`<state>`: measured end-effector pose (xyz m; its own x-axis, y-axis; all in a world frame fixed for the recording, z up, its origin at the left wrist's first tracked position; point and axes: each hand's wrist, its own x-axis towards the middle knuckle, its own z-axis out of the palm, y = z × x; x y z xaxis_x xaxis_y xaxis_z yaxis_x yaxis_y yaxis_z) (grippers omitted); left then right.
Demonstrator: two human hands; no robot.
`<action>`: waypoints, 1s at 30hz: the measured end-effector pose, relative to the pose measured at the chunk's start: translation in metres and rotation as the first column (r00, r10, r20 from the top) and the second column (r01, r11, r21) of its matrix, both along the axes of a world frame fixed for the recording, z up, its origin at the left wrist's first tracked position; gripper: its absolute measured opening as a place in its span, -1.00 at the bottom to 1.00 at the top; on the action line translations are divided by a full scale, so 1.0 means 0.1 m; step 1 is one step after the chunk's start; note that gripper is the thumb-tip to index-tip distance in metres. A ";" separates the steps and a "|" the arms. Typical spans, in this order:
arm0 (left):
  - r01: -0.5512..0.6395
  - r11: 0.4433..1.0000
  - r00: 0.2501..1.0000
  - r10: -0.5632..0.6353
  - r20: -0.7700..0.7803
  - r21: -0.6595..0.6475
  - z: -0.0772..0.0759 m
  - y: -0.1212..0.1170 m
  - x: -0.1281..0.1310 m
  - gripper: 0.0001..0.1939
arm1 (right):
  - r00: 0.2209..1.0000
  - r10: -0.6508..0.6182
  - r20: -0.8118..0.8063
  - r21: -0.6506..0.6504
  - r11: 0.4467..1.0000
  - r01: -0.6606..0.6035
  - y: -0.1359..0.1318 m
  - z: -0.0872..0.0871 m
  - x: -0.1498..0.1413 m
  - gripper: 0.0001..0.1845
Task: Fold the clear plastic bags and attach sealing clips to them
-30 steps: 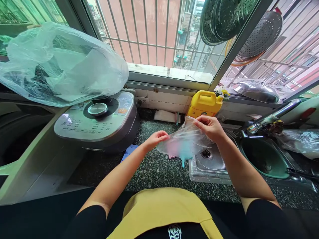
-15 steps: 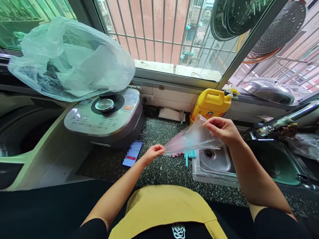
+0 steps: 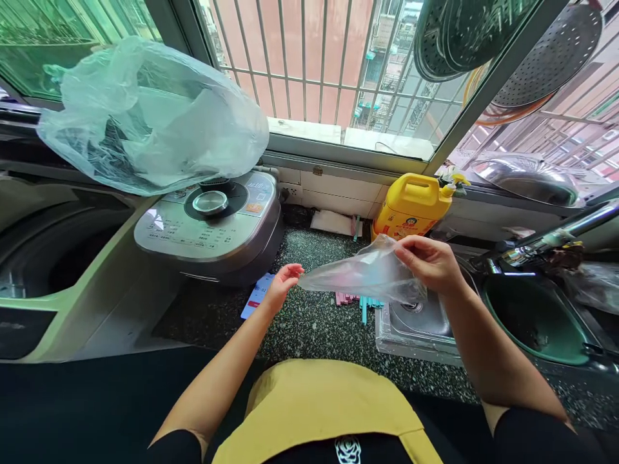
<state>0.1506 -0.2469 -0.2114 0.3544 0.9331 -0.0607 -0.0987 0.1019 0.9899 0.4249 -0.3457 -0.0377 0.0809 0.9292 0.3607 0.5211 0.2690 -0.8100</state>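
Observation:
A clear plastic bag (image 3: 358, 274) is stretched out above the speckled counter. My right hand (image 3: 430, 261) pinches its upper right side between thumb and fingers. At the bag's drawn-out left corner, my left hand (image 3: 285, 283) has thumb and fingertips on the film, the other fingers slightly curled. Behind and below the bag lie pink clips (image 3: 345, 299) and light-blue clips (image 3: 370, 304), both long and thin, partly seen through the film. A phone (image 3: 256, 296) with a lit screen lies beside my left hand, which partly covers it.
A rice cooker (image 3: 213, 225) stands at the left, with a large plastic bag (image 3: 164, 122) of things over its back. A yellow jug (image 3: 413, 209) is by the wall. A steel sink (image 3: 416, 351) and a green basin (image 3: 536, 322) are at the right; strainers (image 3: 546, 61) hang above.
My left hand has moved left, drawing the bag's corner out into a long point. My right hand keeps its pinch. The view has shifted left, showing more of the phone and clips.

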 end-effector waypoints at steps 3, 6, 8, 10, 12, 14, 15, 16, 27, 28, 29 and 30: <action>0.124 0.956 0.991 -0.104 -0.087 0.265 0.40 0.09 0.08 -0.59 | 1.000 -0.003 -0.019 -0.034 0.999 0.003 0.05 -0.05 -0.01 -0.67; 0.384 0.829 0.921 -0.315 -0.228 0.406 0.79 0.12 0.37 -0.42 | 0.999 0.020 0.026 -0.036 0.999 -0.019 0.07 -0.03 -0.05 -0.66; 0.495 0.806 0.865 -0.420 -0.275 0.326 0.93 0.14 0.61 -0.43 | 0.996 0.026 0.084 -0.021 0.999 -0.024 0.05 0.01 -0.08 -0.69; 0.518 0.829 0.846 -0.461 -0.266 0.211 0.96 0.16 0.80 -0.67 | 0.984 0.012 0.175 0.023 1.000 -0.016 -0.01 0.03 -0.10 -0.73; 0.463 0.874 0.874 -0.423 -0.238 0.149 0.94 0.19 0.92 -0.83 | 0.959 -0.006 0.285 0.099 0.995 -0.023 -0.09 0.00 -0.14 -0.79; 0.380 0.913 0.913 -0.345 -0.215 0.148 0.92 0.21 0.97 -0.87 | 0.918 -0.006 0.396 0.172 0.983 -0.068 -0.18 -0.07 -0.20 -0.82; 0.343 0.927 0.928 -0.309 -0.207 0.154 0.92 0.21 0.99 -0.88 | 0.894 -0.003 0.447 0.201 0.975 -0.098 -0.21 -0.12 -0.24 -0.82; 0.308 0.938 0.940 -0.275 -0.201 0.157 0.93 0.21 0.99 -0.90 | 0.868 -0.001 0.497 0.224 0.966 -0.128 -0.24 -0.18 -0.28 -0.82; 0.180 0.964 0.971 -0.142 -0.191 0.197 1.00 0.27 0.95 -0.92 | 0.852 -0.194 0.487 0.455 0.889 -0.057 -0.29 -0.59 -0.57 -0.87; 0.181 0.952 0.964 -0.122 -0.237 0.245 0.98 0.29 0.91 -0.92 | 0.883 -0.222 0.413 0.480 0.877 -0.004 -0.29 -0.58 -0.55 -0.87; 0.182 0.937 0.954 -0.095 -0.285 0.298 0.96 0.31 0.88 -0.91 | 0.904 -0.252 0.345 0.499 0.865 0.051 -0.28 -0.56 -0.53 -0.87; 0.185 0.919 0.941 -0.063 -0.334 0.349 0.94 0.34 0.85 -0.90 | 0.913 -0.285 0.291 0.509 0.854 0.104 -0.27 -0.55 -0.51 -0.88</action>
<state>0.2352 -0.2133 -0.1175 0.4891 0.8585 0.1542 0.2075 -0.2862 0.9354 0.3735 -0.3723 -0.0930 0.0288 0.6141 0.7887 0.8230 0.4333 -0.3674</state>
